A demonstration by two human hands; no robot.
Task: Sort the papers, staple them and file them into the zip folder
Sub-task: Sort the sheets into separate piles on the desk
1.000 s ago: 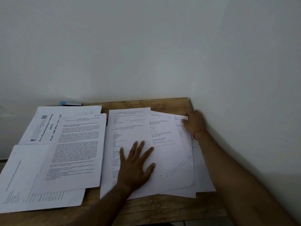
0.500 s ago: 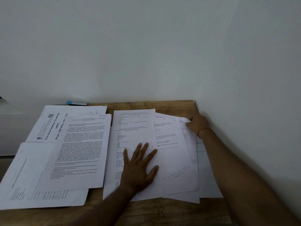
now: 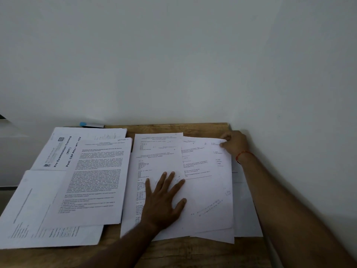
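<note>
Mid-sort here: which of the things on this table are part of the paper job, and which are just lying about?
Job: fanned papers, pressed flat by the left hand, one corner pinched by the right hand; left paper piles.
Lying about: blue-tipped object at the table's back edge, too small to identify. Neither stapler nor zip folder shows.

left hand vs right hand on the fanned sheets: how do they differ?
Left hand lies flat, fingers spread, pressing mid-stack; right hand pinches a sheet's far corner near the wall. Right wrist wears a red thread; left wrist is bare. Both touch the same fanned sheets on the wooden table.
</note>
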